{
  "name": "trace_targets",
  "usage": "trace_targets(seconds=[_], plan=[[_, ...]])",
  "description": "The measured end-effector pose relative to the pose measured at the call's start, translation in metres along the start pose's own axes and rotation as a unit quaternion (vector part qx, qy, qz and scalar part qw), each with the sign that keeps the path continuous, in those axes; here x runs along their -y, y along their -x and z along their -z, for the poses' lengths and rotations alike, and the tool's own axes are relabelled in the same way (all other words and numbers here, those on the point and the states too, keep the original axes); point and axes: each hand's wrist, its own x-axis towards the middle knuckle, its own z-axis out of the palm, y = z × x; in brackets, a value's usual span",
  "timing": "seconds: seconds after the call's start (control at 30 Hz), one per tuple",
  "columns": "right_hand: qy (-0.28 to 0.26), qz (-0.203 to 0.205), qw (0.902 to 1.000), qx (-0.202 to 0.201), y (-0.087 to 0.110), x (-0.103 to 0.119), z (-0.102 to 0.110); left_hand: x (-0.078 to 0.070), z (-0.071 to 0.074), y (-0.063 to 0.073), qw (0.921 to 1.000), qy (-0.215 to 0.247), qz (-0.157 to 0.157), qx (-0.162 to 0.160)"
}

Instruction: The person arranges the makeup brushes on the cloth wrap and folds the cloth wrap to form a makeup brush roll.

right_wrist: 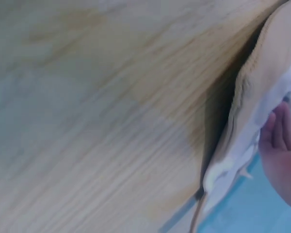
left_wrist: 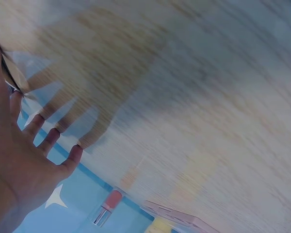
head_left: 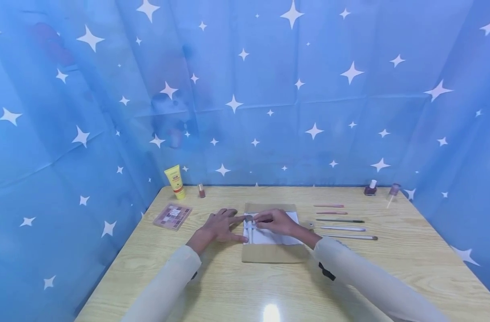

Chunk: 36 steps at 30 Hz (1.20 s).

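Note:
A makeup brush [head_left: 250, 233] with a dark round head lies upright along the left part of an unfolded tan pouch [head_left: 274, 254] with a white lining. My left hand [head_left: 221, 225] spreads over the pouch's left edge, index fingertip at the brush head and thumb at the handle's lower end. In the left wrist view the fingers of the left hand [left_wrist: 29, 155] are extended. My right hand [head_left: 276, 222] bends its fingers beside the brush head, pinching at a white band across the brush. The right wrist view shows its fingertips [right_wrist: 271, 127] against the white lining.
Several slim brushes, among them a white-handled one [head_left: 343, 228], lie right of the pouch. A palette [head_left: 173, 216], yellow tube [head_left: 175, 182] and small lip gloss [head_left: 201, 191] sit at the left. Nail polish [head_left: 370, 188] and another small bottle [head_left: 394, 189] stand back right, before a blue star curtain [head_left: 269, 147].

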Motion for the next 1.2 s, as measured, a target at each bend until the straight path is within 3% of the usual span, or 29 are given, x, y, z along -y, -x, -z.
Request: trace_targets(seconds=[0.33, 0.6, 1.2], plan=[[-0.017, 0.018, 0.9997, 0.006, 0.027, 0.004, 0.028, -0.002, 0.002, 0.002, 1.0000, 0.003, -0.003, 0.001], [0.010, 0.027, 0.9996, -0.009, 0.049, -0.003, 0.061, -0.004, 0.004, 0.004, 0.9999, 0.011, -0.002, 0.001], [0.058, -0.016, 0.9971, -0.045, 0.094, -0.017, 0.135, -0.002, 0.004, 0.005, 0.9996, 0.024, -0.015, -0.004]])
